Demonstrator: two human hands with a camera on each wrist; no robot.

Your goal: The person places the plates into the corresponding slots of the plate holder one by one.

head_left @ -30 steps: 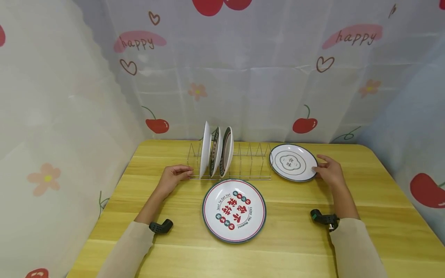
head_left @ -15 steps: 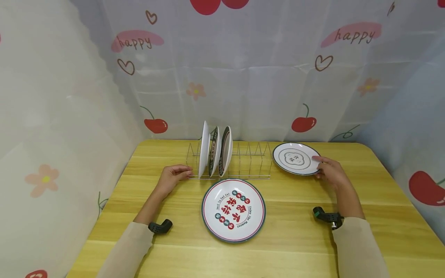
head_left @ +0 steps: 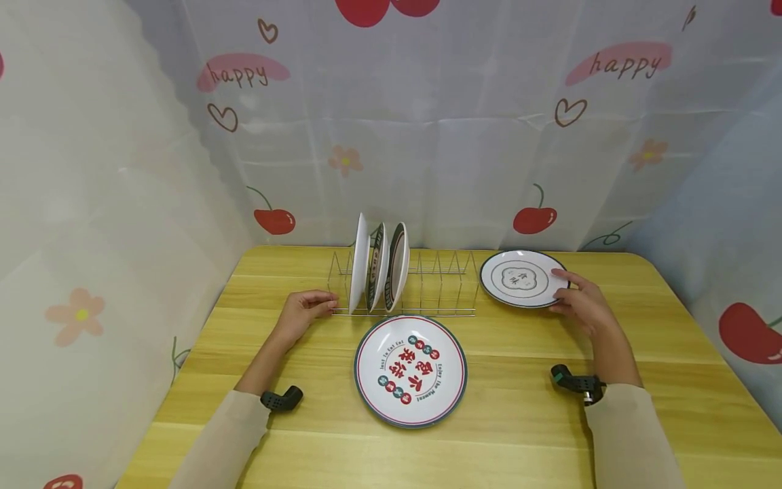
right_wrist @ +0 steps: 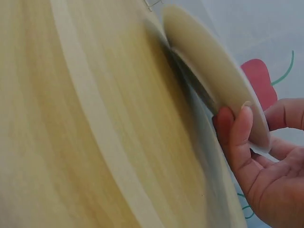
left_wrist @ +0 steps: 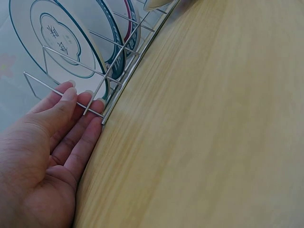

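Observation:
My left hand [head_left: 303, 314] pinches the left end of a wire dish rack [head_left: 449, 314]; in the left wrist view the thumb and fingers [left_wrist: 83, 102] close round its end wires. Toward the rack's left side stand a white plate [head_left: 360, 265] and two dark-patterned plates. My right hand [head_left: 583, 302] grips the right rim of a dark-rimmed white plate [head_left: 525, 280] just right of the rack. Seen from the right wrist, this plate [right_wrist: 213, 66] is tilted, its underside showing and fingers tucked beneath the rim.
A larger white plate [head_left: 411, 401] with red lettering and a teal rim lies flat on the wooden table [head_left: 501, 421], in front of the rack. A printed curtain [head_left: 452, 170] hangs behind the table.
My right hand has shifted the dark-rimmed plate slightly right and back, and its grip on the rim has changed. The left hand and rack stay in place.

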